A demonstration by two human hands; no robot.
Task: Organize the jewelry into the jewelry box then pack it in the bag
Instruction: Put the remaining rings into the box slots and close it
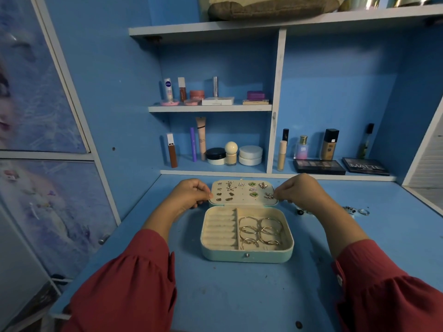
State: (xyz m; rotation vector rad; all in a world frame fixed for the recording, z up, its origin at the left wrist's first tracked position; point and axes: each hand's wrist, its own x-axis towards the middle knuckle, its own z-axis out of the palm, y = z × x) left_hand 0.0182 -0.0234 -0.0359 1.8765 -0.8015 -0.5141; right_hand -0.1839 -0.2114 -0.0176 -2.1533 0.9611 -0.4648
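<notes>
On the blue desk (215, 295), an open jewelry box (247, 256) is seen, its lid (242, 194) laid back between the two hands. The lid's left edge is pinched by the curled fingers of the left hand (189, 194); its right edge is pinched likewise by the right hand (299, 190). Earrings (253, 190) are pinned in the lid; gold bangles (260, 230) lie in the base's right compartment. Both forearms are extended forward, converging inward.
</notes>
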